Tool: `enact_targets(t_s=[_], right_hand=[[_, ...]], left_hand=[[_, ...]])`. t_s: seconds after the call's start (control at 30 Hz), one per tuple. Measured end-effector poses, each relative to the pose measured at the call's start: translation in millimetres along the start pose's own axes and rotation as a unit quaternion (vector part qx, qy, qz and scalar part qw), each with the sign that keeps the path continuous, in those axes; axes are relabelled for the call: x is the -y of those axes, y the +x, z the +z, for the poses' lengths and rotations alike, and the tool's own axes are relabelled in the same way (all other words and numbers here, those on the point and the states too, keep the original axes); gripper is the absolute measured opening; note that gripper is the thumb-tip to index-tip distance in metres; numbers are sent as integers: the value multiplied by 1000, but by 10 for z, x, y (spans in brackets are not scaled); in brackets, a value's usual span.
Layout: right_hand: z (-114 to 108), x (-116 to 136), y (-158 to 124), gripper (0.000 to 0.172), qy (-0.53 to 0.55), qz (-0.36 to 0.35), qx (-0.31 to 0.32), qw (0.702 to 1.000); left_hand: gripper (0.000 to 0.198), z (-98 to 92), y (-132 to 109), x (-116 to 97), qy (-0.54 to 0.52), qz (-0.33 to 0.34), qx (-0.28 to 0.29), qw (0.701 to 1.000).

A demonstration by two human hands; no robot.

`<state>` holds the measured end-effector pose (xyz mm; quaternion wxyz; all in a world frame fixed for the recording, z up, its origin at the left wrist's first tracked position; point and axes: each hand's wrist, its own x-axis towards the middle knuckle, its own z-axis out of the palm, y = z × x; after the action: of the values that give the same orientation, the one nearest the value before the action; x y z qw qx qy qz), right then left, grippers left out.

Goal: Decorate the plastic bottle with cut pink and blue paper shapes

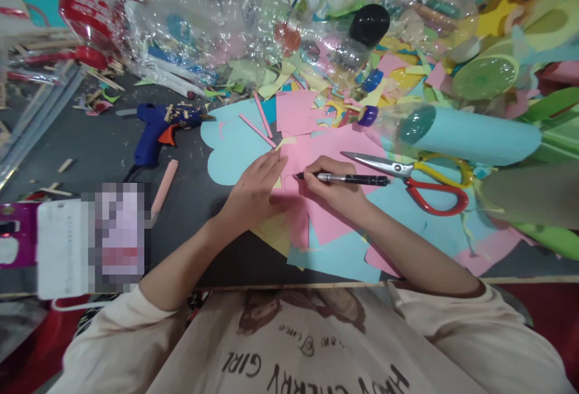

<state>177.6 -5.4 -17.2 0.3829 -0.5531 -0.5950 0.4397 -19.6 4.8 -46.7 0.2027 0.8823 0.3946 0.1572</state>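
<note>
My right hand point(337, 186) is closed around a black pen point(357, 178), its tip at a sheet of pink paper point(296, 155). A faint curved outline shows on the paper close to the tip. With its fingers stretched out, my left hand point(257, 186) lies flat against the left side of that sheet. Under and around it are more pink and light blue papers point(235, 140). Two thin pink strips point(257, 129) rest just beyond my left fingers. To the right of my right hand lie scissors point(407, 171) with one yellow and one red handle, blades apart.
A blue glue gun point(156, 128) lies on the dark table at left, near a rolled pink paper stick point(165, 186). Clear plastic bottles point(203, 14) and paper scraps crowd the back. A bottle wrapped in light blue paper point(484, 133) lies at right. A white power bank-like box point(63, 249) sits front left.
</note>
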Motion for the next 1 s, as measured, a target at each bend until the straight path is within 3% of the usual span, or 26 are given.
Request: enact_targets(t_s=[0.17,0.7,1.0], right_hand=[[-9,-20,-4,17,-4,-10,-38,999],[-17,-56,-3,19,1,-7,-33,999],[-31,-61,3,16,9,-10,-13,1000]], left_hand=[[75,-1,-2,-4,-6,-1,0,1000],[77,-63,29,-50,-14,-24,40,999],[78,-42,13,-32,-14,-18,27,999]])
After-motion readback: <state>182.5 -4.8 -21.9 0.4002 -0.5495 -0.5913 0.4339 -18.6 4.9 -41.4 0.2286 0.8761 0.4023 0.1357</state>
